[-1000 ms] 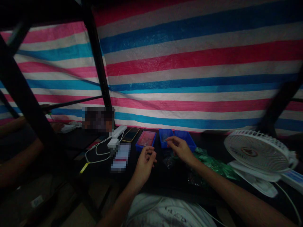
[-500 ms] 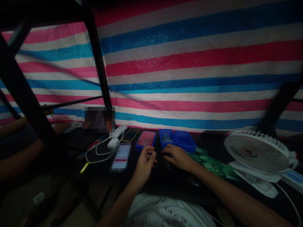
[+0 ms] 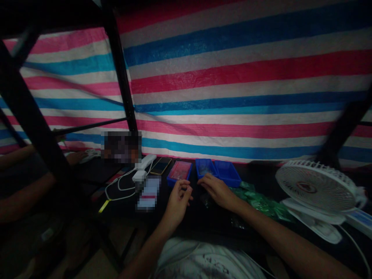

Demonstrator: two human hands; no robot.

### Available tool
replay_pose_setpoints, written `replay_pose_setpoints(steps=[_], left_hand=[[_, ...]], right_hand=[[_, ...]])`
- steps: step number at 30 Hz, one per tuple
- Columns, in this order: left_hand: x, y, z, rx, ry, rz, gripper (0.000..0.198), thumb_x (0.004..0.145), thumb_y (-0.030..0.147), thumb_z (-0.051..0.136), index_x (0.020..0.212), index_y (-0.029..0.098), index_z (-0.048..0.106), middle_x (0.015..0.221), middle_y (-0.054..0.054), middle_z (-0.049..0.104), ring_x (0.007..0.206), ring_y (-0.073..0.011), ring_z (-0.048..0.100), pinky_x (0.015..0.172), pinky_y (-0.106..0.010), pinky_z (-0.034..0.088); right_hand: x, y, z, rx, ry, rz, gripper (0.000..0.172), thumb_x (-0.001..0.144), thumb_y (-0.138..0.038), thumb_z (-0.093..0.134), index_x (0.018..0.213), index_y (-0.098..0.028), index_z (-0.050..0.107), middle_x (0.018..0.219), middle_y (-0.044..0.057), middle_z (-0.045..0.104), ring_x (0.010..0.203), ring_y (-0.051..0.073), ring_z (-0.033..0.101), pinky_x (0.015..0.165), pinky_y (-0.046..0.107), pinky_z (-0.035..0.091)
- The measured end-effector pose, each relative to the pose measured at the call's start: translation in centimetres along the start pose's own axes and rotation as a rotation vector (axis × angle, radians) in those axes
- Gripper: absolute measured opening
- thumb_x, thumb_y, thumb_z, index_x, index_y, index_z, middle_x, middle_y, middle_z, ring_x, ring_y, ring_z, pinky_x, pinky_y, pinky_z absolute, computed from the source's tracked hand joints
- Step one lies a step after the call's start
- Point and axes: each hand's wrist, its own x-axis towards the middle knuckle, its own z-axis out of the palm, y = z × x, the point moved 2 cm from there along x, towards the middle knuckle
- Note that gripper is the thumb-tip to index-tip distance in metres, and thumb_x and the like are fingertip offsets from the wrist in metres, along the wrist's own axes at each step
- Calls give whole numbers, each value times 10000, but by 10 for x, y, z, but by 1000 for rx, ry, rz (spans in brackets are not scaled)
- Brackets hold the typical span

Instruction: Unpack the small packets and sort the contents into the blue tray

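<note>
My left hand rests on the dark table with its fingers curled in a pinch, just in front of a blue tray with red contents. What the pinch holds is too dim to name. My right hand lies beside it, fingers bent down toward the table, in front of two blue trays. Its fingertips are dark and hard to read. Green packets lie to the right of my right wrist.
A white table fan lies tilted at the right. A phone, a white charger with cables and a blurred card lie at the left. Another person's arms are at far left, behind black frame posts. A striped tarp hangs behind.
My right hand drew back from the blue trays to the table, then edged forward again toward the trays. My left hand has hardly moved.
</note>
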Motion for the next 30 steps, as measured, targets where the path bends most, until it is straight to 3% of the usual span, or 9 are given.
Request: replay_pose_setpoints(steps=[4, 7, 13, 18, 23, 30], left_hand=[[-1, 1, 0, 32, 11, 0, 324, 902, 438, 631, 1110, 198, 567, 977, -33, 584, 692, -117, 616, 511, -190, 432], [-2, 2, -1, 74, 14, 8, 344, 912, 445, 613, 1155, 205, 570, 987, -35, 584, 718, -125, 606, 529, -194, 445], [-4, 3, 1, 98, -60, -37, 366, 910, 429, 616, 1194, 199, 593, 942, -29, 593, 712, -133, 588, 527, -199, 427], [-4, 10, 3, 66, -117, -23, 355, 963, 484, 531, 1078, 174, 661, 840, -41, 635, 696, -146, 589, 541, -213, 401], [-4, 12, 2, 63, -79, -19, 261, 868, 410, 684, 991, 180, 695, 854, -41, 654, 727, -158, 592, 574, -220, 419], [-5, 15, 2, 96, -92, -2, 170, 847, 328, 700, 940, 187, 679, 828, -13, 643, 702, -140, 565, 609, -221, 417]], right_hand=[[3, 2, -2, 241, 115, 42, 256, 1055, -296, 426, 1170, -242, 647, 1025, 70, 602, 846, 187, 627, 734, 321, 529], [5, 4, -1, 488, 110, 121, 280, 1034, -400, 477, 1165, -226, 652, 996, 55, 602, 722, 149, 630, 628, 285, 546], [9, 0, 0, 775, 22, 201, 361, 926, -503, 643, 1072, -176, 694, 895, 43, 661, 771, 169, 681, 700, 308, 578], [8, -5, -4, 810, 14, 230, 352, 884, -499, 699, 1009, -170, 723, 949, 56, 682, 834, 189, 680, 757, 339, 569], [8, -3, -3, 712, 10, 230, 329, 805, -465, 790, 949, -173, 737, 862, 28, 665, 816, 182, 630, 761, 318, 514], [7, 3, 5, 790, -32, 260, 500, 746, -412, 853, 1150, -184, 668, 951, 17, 646, 753, 131, 600, 700, 268, 471]])
